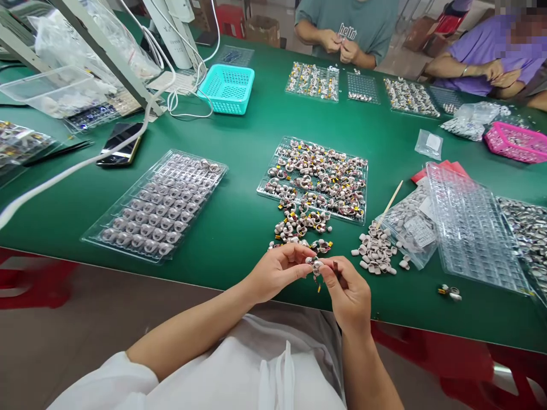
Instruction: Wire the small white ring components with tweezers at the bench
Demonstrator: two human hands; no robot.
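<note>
Between my left hand [280, 272] and my right hand [348, 287], at the table's front edge, is a small earbud-like part [315, 265] with a yellow tab dangling below it. Thumb and fingertips of both hands pinch it. A short dark brown piece shows between my right fingers; its kind is unclear. Just beyond the hands lies a loose pile of similar wired parts [299, 225], running up to a clear tray [365, 213] heaped with more. Right of the hands is a heap of beige caps [378, 250].
At left stands a clear tray [96, 236] with rows of grey pieces, near a phone [122, 145] and a white cable [72, 171]. A turquoise basket [226, 105] sits farther back. Plastic bags [414, 228] and an upper clear tray [474, 228] lie right. Two people work opposite.
</note>
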